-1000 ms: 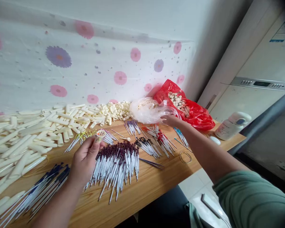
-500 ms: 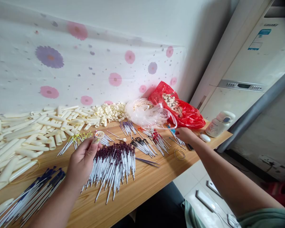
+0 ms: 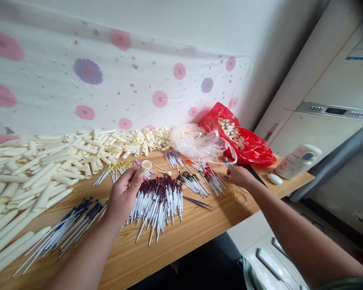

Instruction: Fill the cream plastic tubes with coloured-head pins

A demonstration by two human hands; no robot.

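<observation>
Right hand [image 3: 239, 176], fingers curled, is being held nearest the blue-tipped rods [image 3: 226, 162], their tips being exposed just beyond it; any pinch cannot be told. Well apart, a pale tube [image 3: 145, 164] is being gripped by the left hand [image 3: 124, 191].

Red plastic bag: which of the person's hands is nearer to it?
Right. The right hand is just in front of the red plastic bag; the left hand is well to its left, holding a small pale piece.
</observation>
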